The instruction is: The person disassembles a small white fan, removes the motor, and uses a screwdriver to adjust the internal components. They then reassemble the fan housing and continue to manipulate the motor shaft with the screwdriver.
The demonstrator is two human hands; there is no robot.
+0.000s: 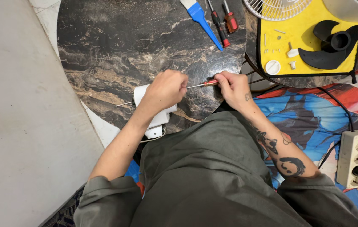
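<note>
White motor housing point(155, 110) lies on its side at the near edge of the round dark marble table point(120, 54), mostly covered from above. A thin metal shaft pokes out of its left end, pointing left, and a white cable loops under its lower end, just over the table rim. The small screwdriver point(202, 84) with its red-orange handle lies nearly level, handle to the right, slim steel blade running left into the top right of the housing.
</note>
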